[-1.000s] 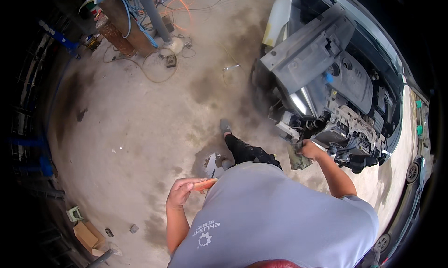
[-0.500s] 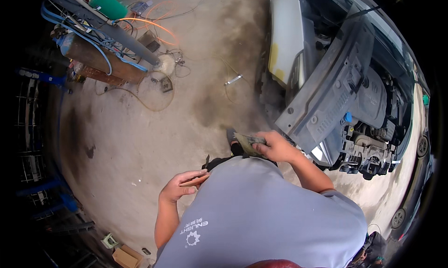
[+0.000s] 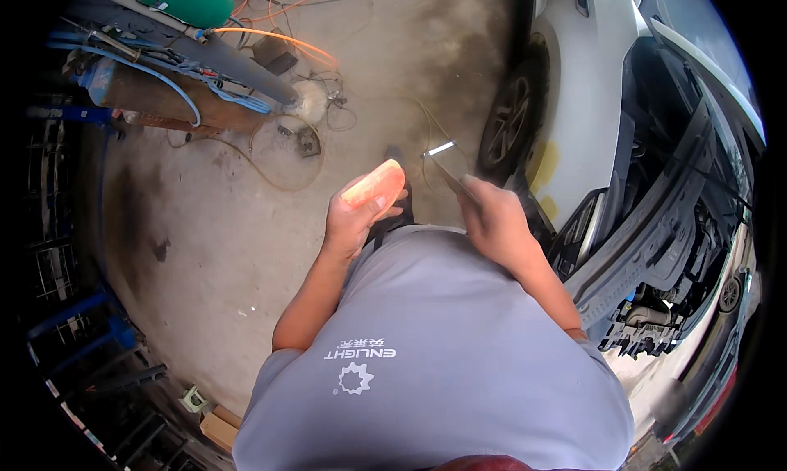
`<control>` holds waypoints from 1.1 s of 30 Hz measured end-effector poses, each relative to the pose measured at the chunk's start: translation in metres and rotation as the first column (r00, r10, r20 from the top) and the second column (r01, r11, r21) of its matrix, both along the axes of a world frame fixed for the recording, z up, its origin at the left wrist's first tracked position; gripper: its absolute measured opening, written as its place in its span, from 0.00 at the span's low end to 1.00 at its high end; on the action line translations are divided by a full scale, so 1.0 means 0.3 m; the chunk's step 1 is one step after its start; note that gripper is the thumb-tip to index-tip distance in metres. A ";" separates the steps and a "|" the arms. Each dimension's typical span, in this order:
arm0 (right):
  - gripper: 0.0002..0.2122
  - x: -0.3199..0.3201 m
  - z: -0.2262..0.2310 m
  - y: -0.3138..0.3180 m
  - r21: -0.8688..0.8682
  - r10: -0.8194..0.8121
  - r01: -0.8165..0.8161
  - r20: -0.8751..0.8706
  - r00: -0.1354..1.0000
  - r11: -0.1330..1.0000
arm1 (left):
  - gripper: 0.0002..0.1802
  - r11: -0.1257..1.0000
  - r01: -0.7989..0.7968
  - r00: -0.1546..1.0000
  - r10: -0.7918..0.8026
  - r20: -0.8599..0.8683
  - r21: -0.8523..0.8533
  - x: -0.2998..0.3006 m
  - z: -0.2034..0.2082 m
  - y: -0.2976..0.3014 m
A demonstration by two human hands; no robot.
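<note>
My left hand (image 3: 348, 223) is closed round a flat, reddish-orange oblong pad (image 3: 374, 187) with rounded ends. Its broad face is turned up, and the thumb lies along its lower edge. To the right, my right hand (image 3: 502, 221) grips a thin, greyish-green piece of sheet (image 3: 450, 178), seen almost edge-on; its material is unclear. The two hands are apart, in front of my grey shirt. Beyond the right hand stands a white car (image 3: 586, 118) with yellowish patches (image 3: 544, 164) on its fender.
The car's front end is stripped, showing the engine bay (image 3: 656, 307); its front wheel (image 3: 512, 114) is near my right hand. Left of me are a rusty cylinder (image 3: 176, 102), a grey post, and blue and orange hoses (image 3: 279, 38). A bright metal strip (image 3: 440, 149) lies on the floor.
My left hand has risen and moved right, turning the pad's face up. The right hand has swung so the sheet shows edge-on. The view has shifted, bringing the car's wheel into sight.
</note>
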State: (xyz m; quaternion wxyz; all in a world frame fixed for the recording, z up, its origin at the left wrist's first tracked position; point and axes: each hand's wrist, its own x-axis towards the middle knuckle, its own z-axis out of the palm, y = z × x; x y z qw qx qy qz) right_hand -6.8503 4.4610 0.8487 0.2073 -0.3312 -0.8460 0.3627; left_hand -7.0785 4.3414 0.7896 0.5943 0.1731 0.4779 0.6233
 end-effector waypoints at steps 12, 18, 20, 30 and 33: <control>0.17 -0.787 0.183 0.894 0.503 -0.013 -0.046 0.114 0.993 0.863 | 0.23 0.939 0.134 0.675 0.147 -0.723 0.316 -0.555 0.263 1.160; 0.17 -0.945 0.112 1.382 0.404 -0.085 0.069 0.023 0.996 0.912 | 0.23 0.973 0.079 0.767 0.080 -0.636 0.217 -0.739 0.178 1.572; 0.18 -1.021 0.110 1.506 0.467 0.041 -0.012 -0.053 0.998 0.884 | 0.23 0.977 0.101 0.675 0.073 -0.734 0.189 -0.793 0.161 1.754; 0.11 -1.130 -0.032 2.584 0.074 -0.165 0.160 0.077 0.983 0.984 | 0.24 0.817 0.561 0.316 -0.359 -0.878 -0.132 -1.140 0.293 2.529; 0.13 -1.111 0.003 2.740 -0.132 0.192 -0.155 0.344 0.919 0.979 | 0.25 0.655 0.682 0.294 -0.653 -0.698 -0.325 -1.248 0.307 2.667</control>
